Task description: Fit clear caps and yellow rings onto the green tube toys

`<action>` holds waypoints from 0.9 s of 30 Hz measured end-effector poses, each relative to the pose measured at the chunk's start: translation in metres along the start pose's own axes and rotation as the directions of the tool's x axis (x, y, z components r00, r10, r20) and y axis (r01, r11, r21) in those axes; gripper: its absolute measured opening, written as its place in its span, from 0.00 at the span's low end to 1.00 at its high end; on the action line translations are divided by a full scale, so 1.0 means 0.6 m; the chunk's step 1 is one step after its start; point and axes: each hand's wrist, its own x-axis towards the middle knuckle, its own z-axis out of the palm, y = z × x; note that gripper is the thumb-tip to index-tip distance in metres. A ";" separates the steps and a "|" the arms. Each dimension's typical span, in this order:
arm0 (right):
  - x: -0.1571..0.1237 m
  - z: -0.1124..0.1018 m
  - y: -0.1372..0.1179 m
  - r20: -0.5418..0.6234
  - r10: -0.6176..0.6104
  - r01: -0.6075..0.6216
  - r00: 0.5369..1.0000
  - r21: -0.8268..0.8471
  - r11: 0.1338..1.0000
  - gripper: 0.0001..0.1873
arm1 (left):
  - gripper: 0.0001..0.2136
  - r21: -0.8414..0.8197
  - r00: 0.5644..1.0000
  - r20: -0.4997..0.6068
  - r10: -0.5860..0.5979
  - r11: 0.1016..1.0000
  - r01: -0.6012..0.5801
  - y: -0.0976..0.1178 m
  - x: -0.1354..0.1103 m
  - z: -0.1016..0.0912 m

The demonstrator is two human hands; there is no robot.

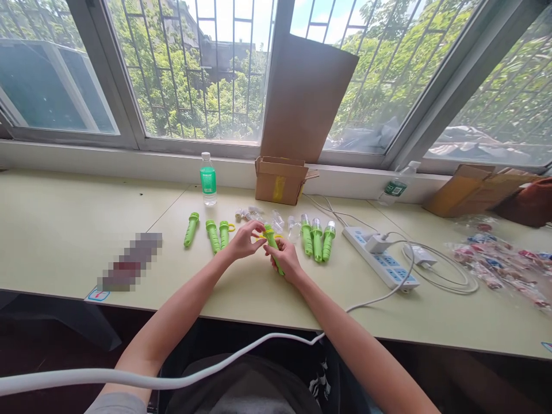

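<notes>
My right hand [284, 260] is wrapped round a green ribbed plastic handle [269, 234], which leans with its threaded end up and away from me. At its neck is a yellow ring [259, 234], and the fingers of my left hand [246, 241] are closed in a pinch on that ring's left side. Left of my hands lie three similar green handles [191, 230], one with a yellow loop [232, 227] beside its top. To the right are three green handles with clear caps [317, 238]. Small clear plastic pieces [277, 221] lie just beyond my hands.
A green-labelled bottle [208, 181] and a small cardboard box [280, 181] stand along the window side. On the right are a white power strip [382, 259] with cables, another bottle [397, 187] and bagged small items [504, 259]. A white cable [215, 365] crosses in front of me.
</notes>
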 end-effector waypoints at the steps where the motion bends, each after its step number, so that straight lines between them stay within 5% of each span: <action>1: 0.000 0.000 -0.001 0.000 -0.008 0.008 1.000 0.004 1.000 0.21 | 0.09 -0.001 1.000 -0.001 0.000 1.000 0.000 -0.001 0.000 -0.001; 7: -0.001 0.001 -0.008 0.118 -0.043 0.044 0.992 0.000 0.999 0.22 | 0.05 0.034 0.998 -0.067 -0.006 0.999 0.009 -0.006 0.002 -0.003; 18: 0.000 0.001 -0.002 0.046 -0.025 0.026 0.999 -0.005 1.000 0.22 | 0.10 0.097 0.996 -0.084 0.044 0.995 -0.036 -0.006 0.000 0.005; 27: 0.001 0.001 -0.010 0.119 0.025 -0.028 0.993 0.022 0.999 0.24 | 0.10 0.082 0.995 -0.094 0.017 0.997 -0.009 -0.001 0.001 0.001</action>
